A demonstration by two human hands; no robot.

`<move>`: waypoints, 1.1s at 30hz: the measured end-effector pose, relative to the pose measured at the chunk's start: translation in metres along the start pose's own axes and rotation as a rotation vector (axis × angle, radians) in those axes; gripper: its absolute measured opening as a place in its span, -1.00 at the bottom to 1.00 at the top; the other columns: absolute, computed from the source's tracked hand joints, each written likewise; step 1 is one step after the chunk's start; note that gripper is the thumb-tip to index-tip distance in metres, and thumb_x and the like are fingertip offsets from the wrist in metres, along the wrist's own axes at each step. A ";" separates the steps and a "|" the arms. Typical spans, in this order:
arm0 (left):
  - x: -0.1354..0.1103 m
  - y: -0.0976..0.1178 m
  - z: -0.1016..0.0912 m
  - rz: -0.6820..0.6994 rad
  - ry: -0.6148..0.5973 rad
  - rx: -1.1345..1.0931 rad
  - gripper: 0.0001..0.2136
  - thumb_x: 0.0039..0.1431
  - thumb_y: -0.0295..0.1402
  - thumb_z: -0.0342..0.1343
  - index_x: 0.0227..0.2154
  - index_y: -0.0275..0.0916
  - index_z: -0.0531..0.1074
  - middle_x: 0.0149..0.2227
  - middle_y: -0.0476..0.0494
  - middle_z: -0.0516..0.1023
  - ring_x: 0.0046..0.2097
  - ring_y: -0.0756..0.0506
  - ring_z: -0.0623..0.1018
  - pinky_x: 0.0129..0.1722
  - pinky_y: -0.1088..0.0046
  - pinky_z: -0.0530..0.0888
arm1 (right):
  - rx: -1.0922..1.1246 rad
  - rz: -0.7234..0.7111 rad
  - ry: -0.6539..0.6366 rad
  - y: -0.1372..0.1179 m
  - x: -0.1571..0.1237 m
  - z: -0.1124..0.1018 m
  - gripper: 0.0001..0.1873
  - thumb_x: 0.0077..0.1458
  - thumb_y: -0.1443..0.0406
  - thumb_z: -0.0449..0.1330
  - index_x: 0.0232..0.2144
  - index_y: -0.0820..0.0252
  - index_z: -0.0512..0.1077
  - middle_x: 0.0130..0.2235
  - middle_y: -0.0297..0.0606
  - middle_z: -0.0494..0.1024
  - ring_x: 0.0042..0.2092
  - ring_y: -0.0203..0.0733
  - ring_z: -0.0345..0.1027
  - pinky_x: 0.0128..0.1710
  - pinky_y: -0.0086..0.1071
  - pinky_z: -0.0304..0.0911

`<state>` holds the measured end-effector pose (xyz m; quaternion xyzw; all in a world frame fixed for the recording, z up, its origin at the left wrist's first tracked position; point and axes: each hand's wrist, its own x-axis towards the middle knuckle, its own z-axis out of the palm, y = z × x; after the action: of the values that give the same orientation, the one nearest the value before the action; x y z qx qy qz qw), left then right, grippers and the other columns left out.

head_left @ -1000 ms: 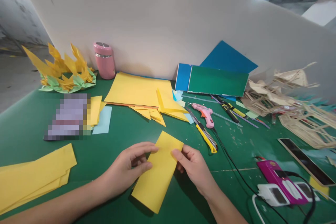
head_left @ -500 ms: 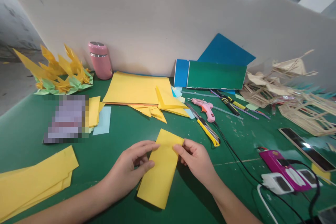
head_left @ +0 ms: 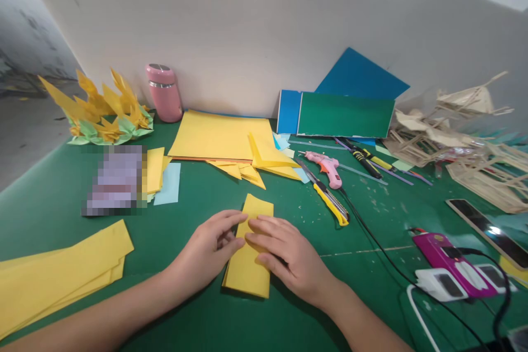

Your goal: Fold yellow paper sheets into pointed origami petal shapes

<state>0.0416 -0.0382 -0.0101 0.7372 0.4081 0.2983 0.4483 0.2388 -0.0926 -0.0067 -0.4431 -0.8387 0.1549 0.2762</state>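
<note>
Presently, a folded yellow paper (head_left: 247, 279) is laid on the green worktop (head_left: 198, 322), well in from its left edge and well short of its far edge. The paper's left side is touched by the left hand (head_left: 211, 243), whose thumb and forefinger are held apart while the other fingers are curled. Its right side is covered by the right hand (head_left: 291, 256), palm down, fingers loosely extended; how firmly it is pressed cannot be told. The two hands are set close together, fingertips nearly meeting. Yellow strips (head_left: 74, 267) are stacked toward the worktop's left edge, and a yellow cutter (head_left: 333, 209) is placed beyond the right hand.
</note>
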 end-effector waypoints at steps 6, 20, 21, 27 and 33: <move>0.002 0.000 -0.005 -0.022 -0.033 0.047 -0.71 0.05 -0.28 0.05 -0.18 -0.24 0.50 0.01 -0.26 0.48 -0.50 0.05 0.47 -0.50 0.48 0.54 | -0.036 0.047 -0.106 0.002 -0.002 0.003 -0.60 0.34 0.17 -0.06 0.09 0.14 0.39 0.17 -0.16 0.39 0.23 -0.05 0.18 0.18 -0.06 0.16; -0.002 0.006 -0.011 0.107 -0.078 0.051 -0.94 0.09 -0.37 0.06 -0.43 -0.22 0.40 -0.32 -0.04 0.42 -0.47 0.06 0.49 -0.44 0.56 0.56 | -0.090 0.086 -0.173 -0.003 -0.002 0.000 -0.60 0.32 0.18 -0.01 0.14 0.11 0.34 0.23 -0.21 0.31 0.26 -0.04 0.12 0.23 -0.07 0.10; -0.003 0.005 -0.011 0.102 -0.072 0.047 -0.95 0.08 -0.38 0.06 -0.43 -0.22 0.39 -0.33 -0.03 0.41 -0.46 0.06 0.50 -0.44 0.55 0.56 | -0.093 0.084 -0.175 -0.003 -0.002 0.000 -0.60 0.32 0.18 -0.01 0.14 0.11 0.35 0.23 -0.21 0.31 0.26 -0.04 0.12 0.23 -0.08 0.10; -0.002 0.003 -0.011 0.072 -0.049 0.057 -0.96 0.06 -0.37 0.07 -0.42 -0.22 0.36 -0.42 0.03 0.40 -0.49 0.04 0.50 -0.47 0.53 0.55 | -0.107 0.072 -0.188 -0.002 -0.002 0.000 -0.60 0.32 0.18 -0.02 0.13 0.15 0.35 0.23 -0.18 0.30 0.26 -0.01 0.10 0.22 -0.04 0.10; -0.005 0.006 -0.011 0.176 -0.083 0.174 -0.89 0.15 -0.40 0.00 -0.41 -0.21 0.41 -0.31 -0.05 0.42 -0.44 0.04 0.50 -0.42 0.54 0.52 | -0.111 0.079 -0.185 -0.003 -0.002 0.000 -0.59 0.31 0.20 0.01 0.15 0.12 0.32 0.24 -0.19 0.29 0.26 -0.02 0.11 0.22 -0.04 0.11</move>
<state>0.0324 -0.0400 -0.0006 0.8179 0.3472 0.2691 0.3716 0.2378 -0.0958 -0.0060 -0.4739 -0.8499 0.1593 0.1663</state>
